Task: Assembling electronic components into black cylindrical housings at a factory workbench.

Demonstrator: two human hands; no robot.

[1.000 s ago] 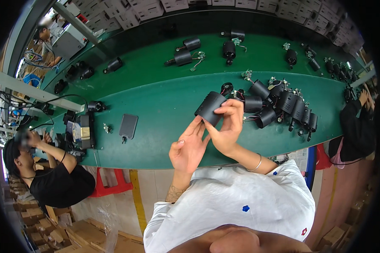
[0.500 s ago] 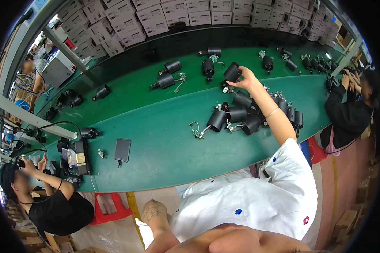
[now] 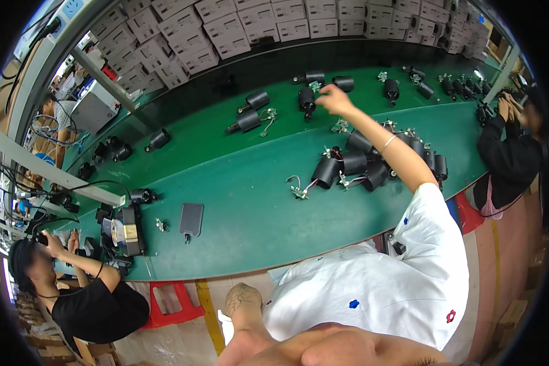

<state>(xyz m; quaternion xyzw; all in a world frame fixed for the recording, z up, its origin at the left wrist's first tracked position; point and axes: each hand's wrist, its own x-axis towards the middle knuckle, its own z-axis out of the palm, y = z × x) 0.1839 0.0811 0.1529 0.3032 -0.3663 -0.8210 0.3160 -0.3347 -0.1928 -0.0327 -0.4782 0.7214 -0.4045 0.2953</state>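
Head view is showing a black cylindrical housing [image 3: 343,83] lying on its side on the far strip of the green worktop [image 3: 238,183], close to the far edge. Right hand [image 3: 333,99] is reaching out over that strip, fingers loosened and grasping nothing, hovering just beside the housing; whether a fingertip is touching it cannot be told. Left hand [image 3: 243,300] is hanging below the near edge of the worktop, held loosely and carrying nothing.

Another black housing [image 3: 307,97] with a wired part is standing just left of the right hand. A cluster of black housings [image 3: 372,165] with loose wires is lying under the outstretched forearm, toward the right end of the worktop. A flat grey plate [image 3: 191,219] is resting near the near edge, left of centre. White cartons [image 3: 226,30] are stacked beyond the far edge. A person in black [image 3: 506,152] is working at the right end, another [image 3: 85,299] at the near left corner.
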